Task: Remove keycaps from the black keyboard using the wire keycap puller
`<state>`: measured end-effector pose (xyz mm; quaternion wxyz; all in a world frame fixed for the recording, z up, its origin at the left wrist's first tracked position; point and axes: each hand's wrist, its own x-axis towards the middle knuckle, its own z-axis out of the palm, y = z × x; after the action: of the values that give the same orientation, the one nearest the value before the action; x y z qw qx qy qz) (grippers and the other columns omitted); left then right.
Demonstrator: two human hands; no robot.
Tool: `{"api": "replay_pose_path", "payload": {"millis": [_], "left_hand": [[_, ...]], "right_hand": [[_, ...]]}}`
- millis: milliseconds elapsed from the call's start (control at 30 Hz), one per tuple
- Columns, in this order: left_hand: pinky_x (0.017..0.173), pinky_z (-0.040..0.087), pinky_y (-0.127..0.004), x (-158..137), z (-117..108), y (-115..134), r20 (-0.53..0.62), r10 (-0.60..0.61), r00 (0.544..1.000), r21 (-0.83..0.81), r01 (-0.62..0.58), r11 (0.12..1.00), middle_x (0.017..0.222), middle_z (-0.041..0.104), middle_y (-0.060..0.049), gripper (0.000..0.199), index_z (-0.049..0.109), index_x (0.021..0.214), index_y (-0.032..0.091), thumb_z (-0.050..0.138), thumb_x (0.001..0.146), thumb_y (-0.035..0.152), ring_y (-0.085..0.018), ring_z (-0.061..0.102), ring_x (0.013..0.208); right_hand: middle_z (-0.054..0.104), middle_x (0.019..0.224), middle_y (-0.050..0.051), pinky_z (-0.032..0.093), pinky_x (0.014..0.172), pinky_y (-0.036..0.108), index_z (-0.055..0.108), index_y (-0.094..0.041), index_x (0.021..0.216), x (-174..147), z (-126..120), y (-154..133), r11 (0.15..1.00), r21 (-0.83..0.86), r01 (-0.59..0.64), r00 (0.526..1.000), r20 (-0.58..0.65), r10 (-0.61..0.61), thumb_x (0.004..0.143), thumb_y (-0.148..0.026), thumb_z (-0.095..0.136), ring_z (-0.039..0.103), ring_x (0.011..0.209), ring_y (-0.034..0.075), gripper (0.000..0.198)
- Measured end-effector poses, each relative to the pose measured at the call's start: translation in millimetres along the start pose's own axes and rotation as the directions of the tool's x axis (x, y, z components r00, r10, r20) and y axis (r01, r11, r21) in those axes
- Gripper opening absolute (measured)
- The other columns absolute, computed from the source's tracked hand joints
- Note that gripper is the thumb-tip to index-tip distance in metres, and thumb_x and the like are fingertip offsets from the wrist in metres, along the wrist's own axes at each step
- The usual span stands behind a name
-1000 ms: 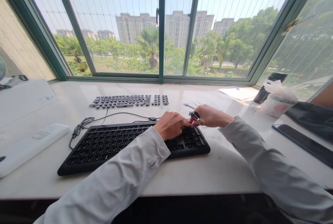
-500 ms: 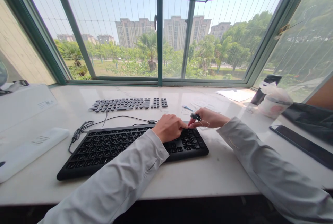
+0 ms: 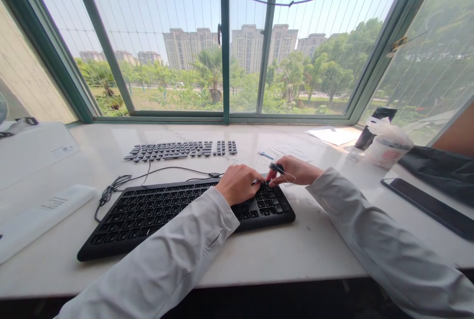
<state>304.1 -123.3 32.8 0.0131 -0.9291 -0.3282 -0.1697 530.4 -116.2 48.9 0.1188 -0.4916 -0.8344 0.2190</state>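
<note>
A black keyboard [image 3: 148,210] lies at a slant on the white table, most of its key positions bare of caps; several caps sit at its right end. My left hand [image 3: 237,184] rests over the keyboard's right part with the fingers curled in, and what they hold, if anything, is hidden. My right hand [image 3: 294,171] is closed around a wire keycap puller [image 3: 276,167] with a black handle, its thin wire loops sticking out. The right fingertips touch the keyboard's upper right corner, close beside the left fingertips. Whether a small cap is between them, I cannot make out.
Loose keycaps [image 3: 177,149] lie in rows behind the keyboard, near a coiled cable [image 3: 114,183]. A small blue tool [image 3: 265,155] lies beyond my hands. A phone [image 3: 425,205] and a bagged cup [image 3: 388,148] are at right. White boxes [image 3: 44,215] stand left.
The view has shifted slightly. My left thumb and fingers have drawn back a little from the keyboard's top edge; my right fingertips have tilted lower, still with the keycap puller.
</note>
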Motion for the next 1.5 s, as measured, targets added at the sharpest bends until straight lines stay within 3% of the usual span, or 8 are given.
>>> {"api": "replay_pose_path", "payload": {"millis": [333, 1267, 1500], "left_hand": [[0.065, 0.045, -0.025, -0.8, -5.7, 2.6, 0.024, 0.099, 0.995, 0.052, -0.100, 0.994, 0.095, 0.073, 0.000, 0.032, 0.073, 0.102, 0.033, 0.050, 0.084, 0.021, -0.018, 0.067, 0.087], [0.062, 0.043, -0.027, -0.9, -7.3, 2.9, 0.038, 0.097, 0.995, 0.072, -0.099, 0.992, 0.097, 0.072, -0.002, 0.032, 0.073, 0.101, 0.031, 0.048, 0.085, 0.020, -0.018, 0.066, 0.085], [0.068, 0.046, -0.029, -0.4, -8.1, -0.4, 0.026, 0.054, 0.998, 0.074, -0.056, 0.996, 0.105, 0.072, -0.002, 0.033, 0.072, 0.106, 0.030, 0.047, 0.086, 0.022, -0.020, 0.066, 0.089]], "right_hand": [[0.074, 0.082, 0.003, 0.044, 0.066, 0.025, 0.078, -0.020, 0.090, -2.2, -1.9, -7.7, 0.999, -0.010, -0.033, 0.999, 0.019, 0.033, 0.067, -0.049, 0.073, 0.065, 0.076, 0.018, 0.037], [0.074, 0.077, 0.004, 0.044, 0.066, 0.025, 0.078, -0.019, 0.089, -3.7, -1.2, -9.5, 0.997, -0.068, 0.021, 1.000, 0.008, -0.021, 0.072, -0.050, 0.070, 0.064, 0.071, 0.017, 0.036], [0.074, 0.083, 0.007, 0.046, 0.070, 0.028, 0.077, -0.017, 0.091, -3.7, -1.4, -2.2, 0.997, 0.061, -0.038, 0.998, 0.053, 0.035, 0.070, -0.054, 0.070, 0.064, 0.079, 0.020, 0.044]]}}
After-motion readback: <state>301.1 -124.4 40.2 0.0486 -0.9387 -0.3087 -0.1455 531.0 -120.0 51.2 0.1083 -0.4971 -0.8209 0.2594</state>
